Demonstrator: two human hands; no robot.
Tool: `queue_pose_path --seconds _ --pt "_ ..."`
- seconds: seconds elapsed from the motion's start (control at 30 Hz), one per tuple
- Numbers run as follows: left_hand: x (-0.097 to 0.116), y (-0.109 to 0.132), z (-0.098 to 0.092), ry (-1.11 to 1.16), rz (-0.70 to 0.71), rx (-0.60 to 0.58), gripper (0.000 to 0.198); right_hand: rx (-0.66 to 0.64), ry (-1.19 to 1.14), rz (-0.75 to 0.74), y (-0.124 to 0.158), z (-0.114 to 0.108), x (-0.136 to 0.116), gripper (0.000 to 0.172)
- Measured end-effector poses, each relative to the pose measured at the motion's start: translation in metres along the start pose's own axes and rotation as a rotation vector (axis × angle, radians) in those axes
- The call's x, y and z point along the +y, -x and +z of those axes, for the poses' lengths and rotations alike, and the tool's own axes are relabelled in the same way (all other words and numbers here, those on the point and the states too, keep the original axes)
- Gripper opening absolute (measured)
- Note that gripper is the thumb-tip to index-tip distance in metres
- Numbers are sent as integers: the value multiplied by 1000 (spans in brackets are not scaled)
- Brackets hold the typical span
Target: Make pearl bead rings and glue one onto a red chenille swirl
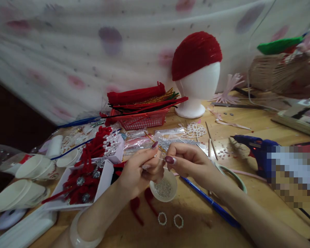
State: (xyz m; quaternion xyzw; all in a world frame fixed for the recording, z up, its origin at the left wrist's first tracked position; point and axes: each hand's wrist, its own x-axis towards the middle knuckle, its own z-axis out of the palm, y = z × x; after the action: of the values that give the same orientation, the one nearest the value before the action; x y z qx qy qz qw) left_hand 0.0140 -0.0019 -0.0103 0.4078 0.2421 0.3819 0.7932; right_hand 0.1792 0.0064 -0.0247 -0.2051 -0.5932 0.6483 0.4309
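Above a small white cup of tiny beads [163,195], my two hands meet, each with thumb and fingers pinched together. A thin pale strand [160,158] runs between them; whether it is thread or wire I cannot tell. My left hand [141,167] is closed on one part of it, with a small white bead [155,155] at the fingertips. My right hand [186,158] pinches the strand's other side between thumb and forefinger. Two pearl bead rings [178,221] lie on the table in front, beside curled red fuzzy stems [137,210].
A blue pen [209,199] lies by my right forearm; a blue glue gun [258,144] stands farther right. Left are a white box of red flowers [105,181] and paper cups [17,196]. Behind stand a red basket [144,121] and a foam head [202,81] with a red cap.
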Motion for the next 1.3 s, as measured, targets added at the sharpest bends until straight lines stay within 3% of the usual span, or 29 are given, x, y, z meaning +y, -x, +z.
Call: queue_pose_path --seconds 0.17,0.7,1.3 --pt "-1 0 0 -18 -1 15 60 -16 -15 -13 0 -2 -1 24" --pt "-3 -2 1 -280 92 225 52 -30 4 33 -1 -4 -1 23" --pt "-7 1 -2 -371 136 270 46 -4 17 53 -3 -6 0 26"
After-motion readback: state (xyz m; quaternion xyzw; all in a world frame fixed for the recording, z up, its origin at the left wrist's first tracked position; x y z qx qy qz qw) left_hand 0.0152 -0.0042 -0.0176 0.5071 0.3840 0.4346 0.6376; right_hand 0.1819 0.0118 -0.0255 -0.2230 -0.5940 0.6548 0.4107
